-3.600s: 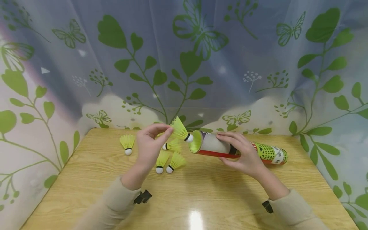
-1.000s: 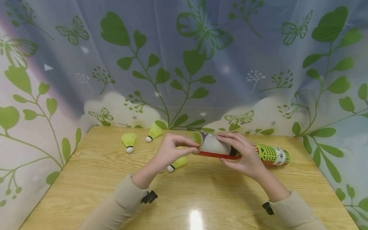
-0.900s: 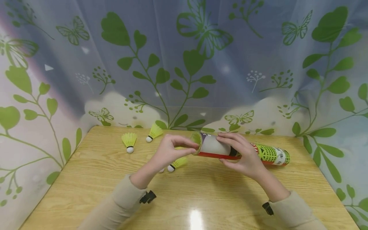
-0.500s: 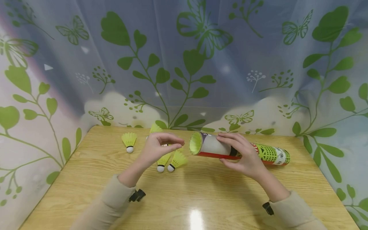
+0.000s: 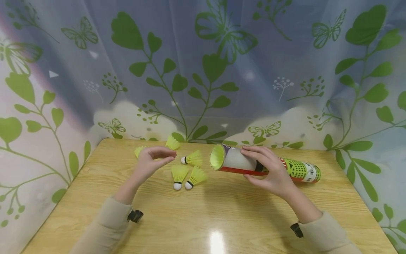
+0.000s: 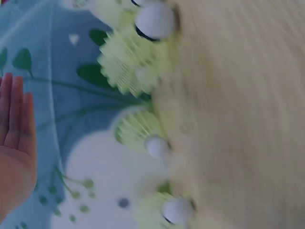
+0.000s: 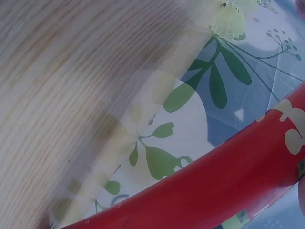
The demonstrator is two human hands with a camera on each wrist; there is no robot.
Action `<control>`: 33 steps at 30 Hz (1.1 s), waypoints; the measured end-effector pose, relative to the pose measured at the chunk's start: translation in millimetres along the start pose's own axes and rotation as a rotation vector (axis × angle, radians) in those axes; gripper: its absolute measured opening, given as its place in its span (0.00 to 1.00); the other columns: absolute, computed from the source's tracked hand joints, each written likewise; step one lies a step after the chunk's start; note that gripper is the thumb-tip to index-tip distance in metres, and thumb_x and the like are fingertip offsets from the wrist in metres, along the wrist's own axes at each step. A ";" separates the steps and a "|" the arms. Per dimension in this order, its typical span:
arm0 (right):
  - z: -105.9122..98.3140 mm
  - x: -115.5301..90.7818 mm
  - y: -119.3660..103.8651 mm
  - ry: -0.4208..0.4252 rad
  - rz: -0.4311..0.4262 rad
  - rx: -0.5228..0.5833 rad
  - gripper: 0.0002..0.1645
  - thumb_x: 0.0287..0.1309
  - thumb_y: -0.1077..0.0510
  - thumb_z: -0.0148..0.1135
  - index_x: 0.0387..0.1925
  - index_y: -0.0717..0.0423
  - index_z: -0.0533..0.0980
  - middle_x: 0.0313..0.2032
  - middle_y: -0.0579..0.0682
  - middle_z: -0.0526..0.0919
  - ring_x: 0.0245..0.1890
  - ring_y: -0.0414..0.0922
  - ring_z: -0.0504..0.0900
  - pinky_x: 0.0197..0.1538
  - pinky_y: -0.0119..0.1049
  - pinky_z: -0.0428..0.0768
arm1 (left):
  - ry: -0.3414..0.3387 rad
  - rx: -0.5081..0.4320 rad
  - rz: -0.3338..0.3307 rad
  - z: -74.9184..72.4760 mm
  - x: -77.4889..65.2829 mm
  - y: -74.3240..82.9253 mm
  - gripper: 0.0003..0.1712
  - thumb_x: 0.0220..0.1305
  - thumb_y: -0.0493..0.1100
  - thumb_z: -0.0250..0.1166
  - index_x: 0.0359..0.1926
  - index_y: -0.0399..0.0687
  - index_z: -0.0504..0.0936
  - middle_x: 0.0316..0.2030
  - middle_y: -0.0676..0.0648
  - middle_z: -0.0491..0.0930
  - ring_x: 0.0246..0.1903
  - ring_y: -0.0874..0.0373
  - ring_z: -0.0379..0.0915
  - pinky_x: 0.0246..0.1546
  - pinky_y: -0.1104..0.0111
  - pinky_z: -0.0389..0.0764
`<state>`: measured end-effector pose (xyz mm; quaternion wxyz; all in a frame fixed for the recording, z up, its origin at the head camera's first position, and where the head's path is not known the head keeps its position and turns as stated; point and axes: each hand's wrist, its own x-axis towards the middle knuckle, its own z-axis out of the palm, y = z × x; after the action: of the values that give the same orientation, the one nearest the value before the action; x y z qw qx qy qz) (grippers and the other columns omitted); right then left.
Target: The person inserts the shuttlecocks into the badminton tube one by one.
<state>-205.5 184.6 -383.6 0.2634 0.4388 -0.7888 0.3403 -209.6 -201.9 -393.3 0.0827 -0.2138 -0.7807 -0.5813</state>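
R hand (image 5: 272,173) around tube (image 5: 238,161), L hand (image 5: 150,164) nr yellow shuttlecocks (image 5: 179,173)

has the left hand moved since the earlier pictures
Yes: against the wooden table, the left hand has moved left, away from the tube.

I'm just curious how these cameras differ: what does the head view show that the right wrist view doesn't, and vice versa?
Only the head view shows the sleeves and the open end of the tube. Only the right wrist view shows large pale markings on the tube's red side. Both show the tube, table, patterned curtain and at least one yellow shuttlecock.
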 end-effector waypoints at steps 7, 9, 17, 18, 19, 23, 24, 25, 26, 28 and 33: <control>-1.2 0.8 -0.3 0.000 -0.004 0.006 0.38 0.41 0.59 0.71 0.59 0.56 0.73 0.57 0.57 0.75 0.58 0.49 0.71 0.60 0.25 0.67 | 0.093 0.074 -0.037 -23.7 -9.3 -14.4 0.12 0.57 0.33 0.67 0.42 0.30 0.83 0.41 0.34 0.83 0.37 0.67 0.81 0.41 0.72 0.82; -1.4 0.8 -0.5 -0.003 -0.005 -0.001 0.37 0.41 0.59 0.71 0.59 0.55 0.73 0.57 0.56 0.75 0.58 0.49 0.71 0.60 0.25 0.67 | 0.119 0.106 -0.053 -30.0 -11.5 -21.6 0.12 0.57 0.33 0.67 0.43 0.31 0.83 0.41 0.34 0.83 0.37 0.67 0.81 0.40 0.73 0.82; -1.4 0.7 0.4 0.008 -0.021 0.007 0.36 0.44 0.57 0.71 0.59 0.57 0.73 0.58 0.54 0.74 0.57 0.49 0.72 0.61 0.25 0.67 | 0.171 0.142 -0.171 -57.4 -17.3 -69.1 0.16 0.57 0.40 0.69 0.46 0.36 0.83 0.42 0.44 0.85 0.37 0.68 0.81 0.37 0.77 0.81; -1.1 0.8 0.7 0.008 -0.025 0.010 0.36 0.44 0.57 0.71 0.58 0.57 0.73 0.58 0.54 0.74 0.57 0.49 0.72 0.61 0.26 0.67 | 0.179 0.142 -0.181 -61.3 -17.6 -75.2 0.17 0.58 0.42 0.69 0.46 0.37 0.83 0.42 0.47 0.85 0.37 0.69 0.80 0.37 0.77 0.81; -0.8 0.9 1.0 0.008 -0.028 0.012 0.36 0.45 0.56 0.71 0.58 0.57 0.73 0.58 0.55 0.74 0.57 0.49 0.72 0.61 0.26 0.67 | 0.189 0.145 -0.186 -65.1 -17.7 -80.8 0.18 0.58 0.43 0.69 0.47 0.37 0.82 0.41 0.49 0.85 0.37 0.70 0.80 0.37 0.77 0.81; 0.4 0.6 1.7 0.004 -0.031 0.010 0.36 0.44 0.56 0.71 0.59 0.57 0.73 0.58 0.57 0.75 0.58 0.50 0.71 0.61 0.26 0.67 | 0.217 0.175 -0.195 -78.1 -18.1 -93.4 0.19 0.57 0.46 0.69 0.46 0.40 0.83 0.40 0.55 0.85 0.37 0.71 0.80 0.37 0.78 0.81; 0.7 0.5 1.7 0.006 -0.033 0.015 0.36 0.44 0.57 0.71 0.59 0.57 0.73 0.57 0.58 0.75 0.58 0.50 0.71 0.61 0.26 0.67 | 0.222 0.184 -0.199 -80.8 -18.2 -96.0 0.19 0.57 0.47 0.69 0.46 0.41 0.83 0.40 0.56 0.85 0.37 0.71 0.79 0.37 0.79 0.80; 0.9 0.4 1.7 0.009 -0.034 0.016 0.36 0.43 0.57 0.72 0.58 0.58 0.73 0.57 0.58 0.75 0.57 0.50 0.72 0.61 0.26 0.67 | 0.220 0.200 -0.204 -83.6 -18.3 -98.1 0.19 0.58 0.48 0.69 0.46 0.42 0.83 0.40 0.56 0.85 0.37 0.71 0.80 0.36 0.79 0.80; 1.0 0.4 1.7 0.010 -0.034 0.015 0.37 0.43 0.57 0.72 0.58 0.58 0.73 0.57 0.58 0.75 0.57 0.50 0.72 0.61 0.26 0.67 | 0.224 0.214 -0.216 -86.2 -18.5 -100.5 0.19 0.57 0.49 0.69 0.47 0.43 0.83 0.40 0.57 0.85 0.37 0.72 0.79 0.36 0.79 0.80; 1.0 0.2 1.7 0.012 -0.033 0.013 0.37 0.43 0.58 0.72 0.58 0.57 0.73 0.57 0.58 0.75 0.57 0.49 0.72 0.60 0.26 0.67 | 0.220 0.221 -0.219 -92.5 -17.9 -107.1 0.18 0.58 0.49 0.68 0.46 0.45 0.84 0.40 0.56 0.85 0.36 0.71 0.79 0.35 0.80 0.79; -0.2 -0.2 1.6 0.007 -0.022 0.007 0.37 0.43 0.58 0.72 0.59 0.57 0.73 0.57 0.58 0.75 0.57 0.49 0.72 0.61 0.26 0.67 | 0.237 0.259 -0.232 -106.0 -14.4 -113.4 0.19 0.57 0.52 0.69 0.45 0.47 0.84 0.40 0.52 0.85 0.34 0.71 0.79 0.34 0.79 0.79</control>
<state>-206.8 185.5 -384.1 0.2682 0.4474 -0.7818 0.3416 -258.1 -331.7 -464.7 0.1331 -0.0401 -0.8531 -0.5029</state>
